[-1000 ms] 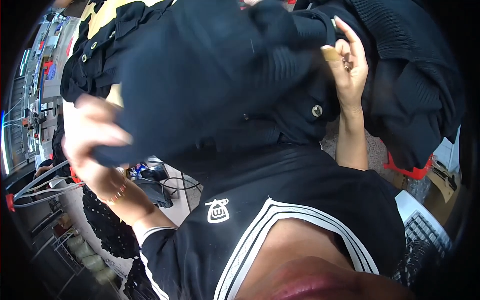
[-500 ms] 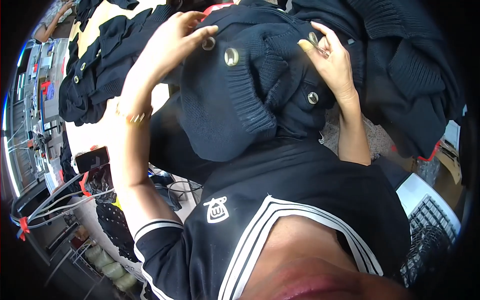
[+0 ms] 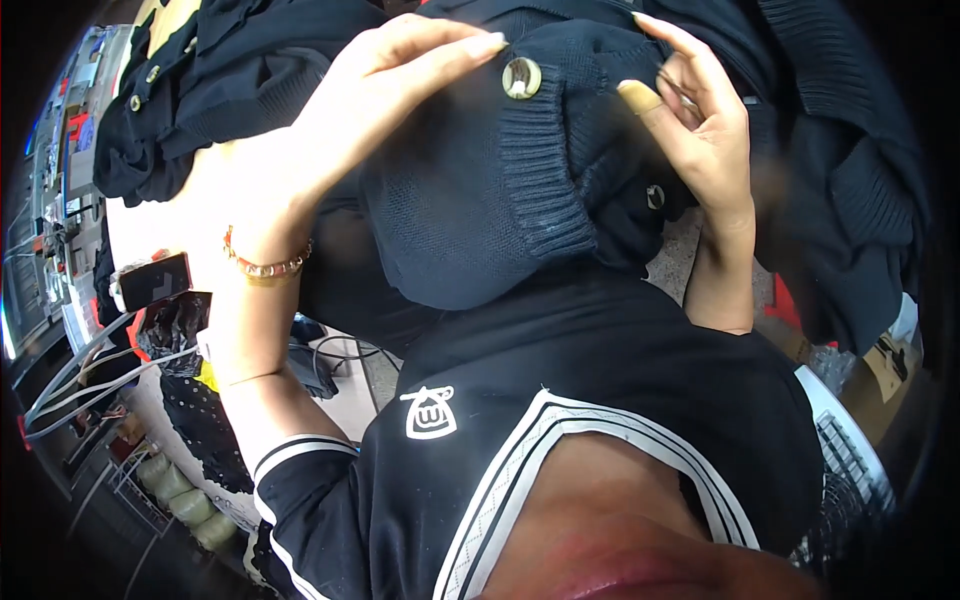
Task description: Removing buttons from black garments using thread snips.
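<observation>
A dark navy knit cardigan (image 3: 450, 220) with ribbed edging lies bunched across my lap and the table edge. A large pale, shiny button (image 3: 521, 78) sits near the rib band, and a second button (image 3: 655, 196) shows lower right. My left hand (image 3: 400, 75) is closed at the cardigan's upper part, thumb and finger pinching knit beside the first button. My right hand (image 3: 705, 125) is curled round a small thin metal tool (image 3: 680, 95); its kind is unclear, being mostly hidden by the fingers. A yellow cover wraps my right thumb.
More dark knit garments (image 3: 235, 85) with buttons lie on the table at left, and others (image 3: 850, 200) hang at right. A phone (image 3: 155, 283) rests at the table's near left edge, above white cables (image 3: 110, 375). A white plastic basket (image 3: 850, 440) stands at lower right.
My left hand has gone from spread fingers to a pinch and moved right, towards the large button. My right hand has shifted slightly right, still with the metal tool. The rib band has moved right.
</observation>
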